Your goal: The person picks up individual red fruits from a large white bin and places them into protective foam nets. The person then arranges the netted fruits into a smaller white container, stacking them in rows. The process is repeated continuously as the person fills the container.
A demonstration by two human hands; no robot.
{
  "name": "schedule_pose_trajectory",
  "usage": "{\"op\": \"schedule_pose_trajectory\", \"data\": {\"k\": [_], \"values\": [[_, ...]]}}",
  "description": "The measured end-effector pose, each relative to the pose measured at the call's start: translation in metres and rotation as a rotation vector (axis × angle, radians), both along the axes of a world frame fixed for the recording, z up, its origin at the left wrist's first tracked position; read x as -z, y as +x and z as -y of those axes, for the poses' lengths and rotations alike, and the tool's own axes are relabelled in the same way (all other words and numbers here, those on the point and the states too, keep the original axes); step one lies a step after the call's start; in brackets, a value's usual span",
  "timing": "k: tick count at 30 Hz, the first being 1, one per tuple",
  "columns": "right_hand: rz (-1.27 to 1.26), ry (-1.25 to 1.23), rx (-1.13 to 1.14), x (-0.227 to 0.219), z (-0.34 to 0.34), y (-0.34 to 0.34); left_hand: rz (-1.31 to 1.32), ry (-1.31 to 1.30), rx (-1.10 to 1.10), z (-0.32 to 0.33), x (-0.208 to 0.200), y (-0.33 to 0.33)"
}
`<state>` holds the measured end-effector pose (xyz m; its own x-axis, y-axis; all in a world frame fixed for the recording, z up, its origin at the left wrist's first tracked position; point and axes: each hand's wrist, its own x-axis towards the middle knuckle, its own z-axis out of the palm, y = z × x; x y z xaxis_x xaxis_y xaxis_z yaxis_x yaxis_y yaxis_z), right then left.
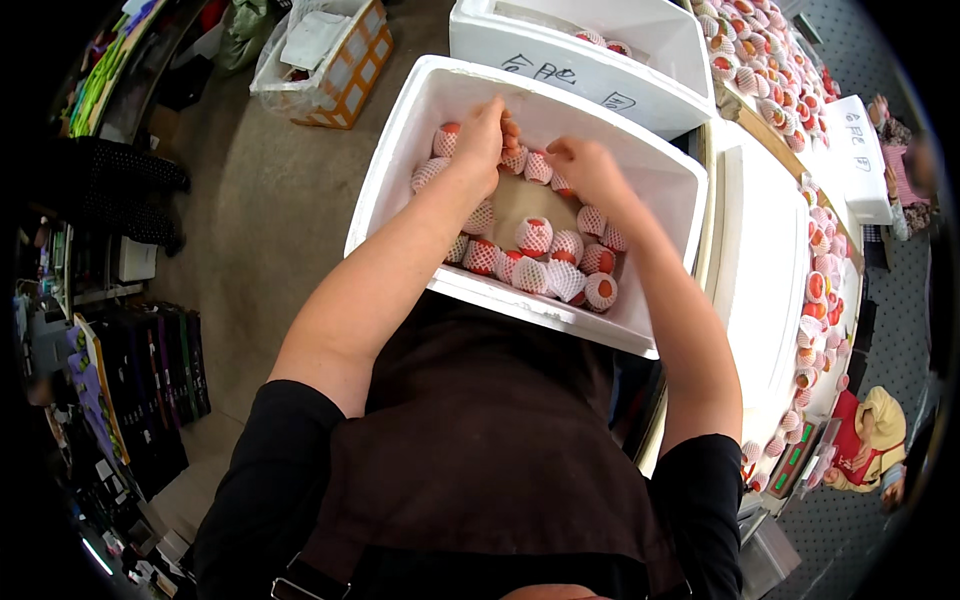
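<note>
A white foam box stands before me, with red round fruits in white foam nets lying along its inner sides. Brown board shows between them at the box's bottom. My left hand is at the far side of the box, just above the netted fruits; its fingers are curled inward, and what they hold, if anything, is hidden. Over the far right part of the box is my right hand, with bent fingers close to a netted fruit. Motion blurs this hand, so its grip is unclear.
Behind stands a second white foam box with netted fruits inside. A display stand with many netted fruits runs along the right, past a white foam lid. An orange-and-white crate sits on the floor at far left. People are at right.
</note>
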<state>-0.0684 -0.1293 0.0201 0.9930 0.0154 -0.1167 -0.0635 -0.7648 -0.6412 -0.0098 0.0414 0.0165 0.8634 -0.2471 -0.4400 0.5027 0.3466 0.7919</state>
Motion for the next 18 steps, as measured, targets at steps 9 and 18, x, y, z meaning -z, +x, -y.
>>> {"op": "schedule_pose_trajectory", "data": {"k": [9,18], "values": [[0.224,-0.762,-0.069,0.092,-0.032,-0.001,-0.010,0.014,0.043,0.000,0.007,0.004],[0.039,0.362,0.242,0.003,-0.020,-0.018,0.009,0.257,0.114,0.004,-0.008,-0.003]]}}
